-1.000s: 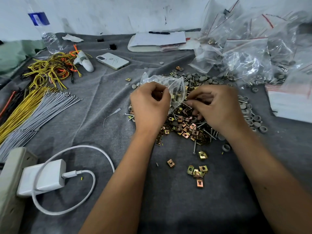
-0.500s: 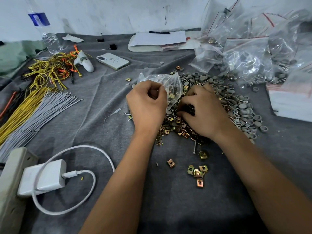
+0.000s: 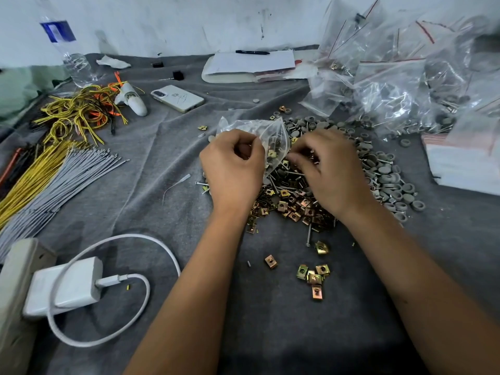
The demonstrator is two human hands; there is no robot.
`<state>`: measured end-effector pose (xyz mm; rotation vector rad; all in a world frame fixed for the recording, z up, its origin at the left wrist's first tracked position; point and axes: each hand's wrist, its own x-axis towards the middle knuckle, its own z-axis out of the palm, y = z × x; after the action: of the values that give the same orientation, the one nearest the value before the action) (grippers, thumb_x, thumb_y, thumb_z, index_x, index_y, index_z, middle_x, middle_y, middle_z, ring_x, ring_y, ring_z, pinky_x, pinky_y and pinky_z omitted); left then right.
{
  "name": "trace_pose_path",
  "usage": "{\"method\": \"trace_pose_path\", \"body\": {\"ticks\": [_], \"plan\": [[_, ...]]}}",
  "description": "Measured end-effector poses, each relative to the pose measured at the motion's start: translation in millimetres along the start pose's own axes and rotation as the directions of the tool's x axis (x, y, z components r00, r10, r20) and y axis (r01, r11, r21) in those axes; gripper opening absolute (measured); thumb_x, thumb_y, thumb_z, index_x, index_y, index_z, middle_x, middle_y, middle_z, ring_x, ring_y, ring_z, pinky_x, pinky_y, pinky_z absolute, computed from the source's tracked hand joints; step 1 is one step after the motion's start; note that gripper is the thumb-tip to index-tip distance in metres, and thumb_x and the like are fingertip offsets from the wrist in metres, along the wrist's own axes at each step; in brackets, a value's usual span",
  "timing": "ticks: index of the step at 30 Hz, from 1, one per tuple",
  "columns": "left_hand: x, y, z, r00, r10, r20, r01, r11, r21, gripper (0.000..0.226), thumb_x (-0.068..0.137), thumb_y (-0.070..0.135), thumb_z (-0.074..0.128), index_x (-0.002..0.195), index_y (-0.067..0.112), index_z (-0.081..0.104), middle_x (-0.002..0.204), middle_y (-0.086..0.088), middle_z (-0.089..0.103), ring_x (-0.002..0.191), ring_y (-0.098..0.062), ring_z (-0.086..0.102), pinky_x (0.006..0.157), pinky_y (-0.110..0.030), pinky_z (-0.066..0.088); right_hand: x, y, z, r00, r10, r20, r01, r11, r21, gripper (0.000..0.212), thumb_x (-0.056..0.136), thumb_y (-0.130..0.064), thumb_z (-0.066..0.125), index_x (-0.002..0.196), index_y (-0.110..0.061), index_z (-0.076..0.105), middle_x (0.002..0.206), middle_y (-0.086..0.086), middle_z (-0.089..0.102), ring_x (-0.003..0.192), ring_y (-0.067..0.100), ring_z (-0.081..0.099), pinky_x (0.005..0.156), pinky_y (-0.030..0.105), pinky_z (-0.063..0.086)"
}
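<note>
Update: still pinching clear bag (image 3: 273, 134) with left hand (image 3: 232, 169). Raising right hand (image 3: 332, 174) off clip pile (image 3: 292, 204) toward bag; grip blurred, unclear.

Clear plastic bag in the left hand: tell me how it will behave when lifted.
Probably floppy: the clear plastic bag is crumpled where the left hand pinches it, so it should sag. Likely bottom-heavy, since metal clips sit in its lower part. Its glossy film may slip from a loose pinch.

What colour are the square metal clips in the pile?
The clips are brassy gold, some orange-tinted; the head view shows them.
</note>
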<state>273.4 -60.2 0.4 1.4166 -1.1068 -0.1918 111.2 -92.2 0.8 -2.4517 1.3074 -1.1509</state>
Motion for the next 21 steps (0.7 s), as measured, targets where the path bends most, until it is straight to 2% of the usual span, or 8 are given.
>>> {"method": "trace_pose_path", "body": {"ticks": [2,3,5,9,12,16,19,21], "plan": [[-0.6,-0.8,1.0,0.999,0.01,0.033,-0.01,1.0,0.011,0.01,0.084,0.016,0.071,0.075,0.018,0.076,0.063,0.007,0.068,0.058,-0.01,0.063,0.057,-0.03,0.054,-0.4,-2.1,-6.1,0.994,0.021,-0.11,-0.001,0.984,0.176,0.012,0.099,-0.017,0.067,0.101,-0.006,0.069,0.089,0.001,0.069,0.08,0.012,0.063,0.073,0.018,0.049],[-1.3,-0.5,1.3,0.998,0.026,0.058,-0.027,1.0,0.015,0.009,0.085,0.016,0.072,0.076,0.017,0.076,0.065,0.007,0.068,0.059,-0.009,0.064,0.058,-0.03,0.054,-0.9,-3.9,-7.7,0.991,0.01,-0.131,0.018,0.977,0.21,0.01,0.099,-0.015,0.067,0.1,-0.005,0.069,0.086,-0.001,0.068,0.074,0.006,0.062,0.069,0.013,0.047],[-2.8,0.6,1.8,0.991,0.077,0.111,-0.08,0.996,0.025,0.009,0.085,0.016,0.072,0.078,0.015,0.077,0.067,0.008,0.069,0.06,-0.006,0.063,0.06,-0.027,0.054,-2.2,-7.3,-6.8,0.992,-0.05,-0.117,0.075,0.974,0.214,0.008,0.096,-0.012,0.07,0.099,-0.005,0.07,0.086,-0.002,0.068,0.075,0.0,0.061,0.071,0.009,0.044],[-3.9,2.2,1.9,0.983,0.114,0.141,-0.119,0.992,0.028,0.009,0.085,0.013,0.072,0.077,0.014,0.077,0.067,0.009,0.069,0.061,-0.004,0.062,0.06,-0.021,0.051,-0.6,-7.5,-2.8,0.989,-0.132,-0.062,0.139,0.981,0.136,0.013,0.09,-0.011,0.077,0.102,-0.006,0.077,0.097,0.005,0.072,0.089,0.014,0.067,0.083,0.027,0.054],[-3.2,1.6,1.4,0.987,0.082,0.137,-0.084,0.997,0.002,0.011,0.087,0.012,0.073,0.077,0.014,0.077,0.065,0.011,0.068,0.058,0.0,0.061,0.057,-0.014,0.046,-0.3,-7.5,-0.8,0.987,-0.15,-0.064,0.156,0.982,0.102,0.016,0.089,-0.008,0.077,0.105,-0.007,0.079,0.097,0.007,0.071,0.09,0.017,0.066,0.082,0.033,0.055],[-1.9,1.2,0.9,0.985,0.047,0.166,-0.047,0.999,-0.004,0.009,0.087,0.01,0.075,0.08,0.011,0.079,0.066,0.01,0.069,0.058,0.002,0.06,0.058,-0.013,0.044,0.0,-10.7,0.7,0.988,-0.141,-0.066,0.146,0.987,0.073,0.015,0.085,-0.006,0.08,0.099,-0.007,0.08,0.094,0.006,0.071,0.087,0.019,0.067,0.079,0.034,0.055],[-2.0,2.1,0.7,0.983,0.024,0.181,-0.023,1.0,-0.012,0.008,0.087,0.009,0.076,0.08,0.01,0.078,0.064,0.011,0.068,0.056,0.002,0.059,0.056,-0.012,0.043,1.8,-10.6,0.0,0.991,-0.104,-0.084,0.11,0.991,0.072,0.011,0.083,-0.01,0.083,0.093,-0.008,0.079,0.09,0.004,0.072,0.082,0.015,0.066,0.076,0.023,0.05],[-1.9,2.5,0.3,0.987,-0.008,0.162,0.013,0.999,-0.029,0.009,0.088,0.009,0.076,0.079,0.01,0.078,0.059,0.013,0.065,0.052,0.002,0.057,0.053,-0.011,0.04,2.3,-11.2,0.6,0.991,-0.094,-0.1,0.102,0.992,0.07,0.012,0.086,-0.012,0.081,0.098,-0.008,0.079,0.093,0.004,0.073,0.084,0.014,0.066,0.078,0.019,0.048]]}}
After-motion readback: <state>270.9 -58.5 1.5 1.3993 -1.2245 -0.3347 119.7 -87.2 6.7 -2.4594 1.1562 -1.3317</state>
